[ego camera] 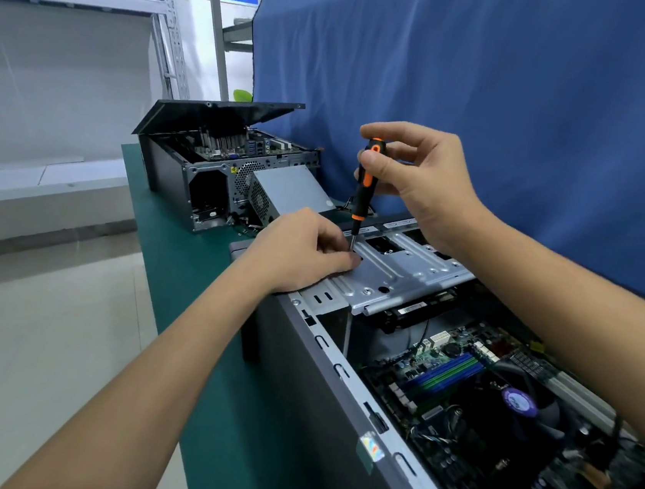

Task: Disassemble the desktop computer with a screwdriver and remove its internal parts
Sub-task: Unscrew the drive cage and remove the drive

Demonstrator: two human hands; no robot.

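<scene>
Orange-and-black screwdriver (361, 196) held upright, tip down on the grey metal drive bracket (402, 271) at the far end of the open desktop computer (317, 384). Handle top gripped by the right hand (420, 183); shaft tip pinched by the curled fingers of the left hand (299, 253), resting on the bracket. Motherboard (453, 384) and cooling fan (523, 404) exposed inside the case. Green surface (197, 270) beneath; second opened computer (184, 172) and loose power supply (295, 191) farther along, blue cloth (489, 102) behind.
</scene>
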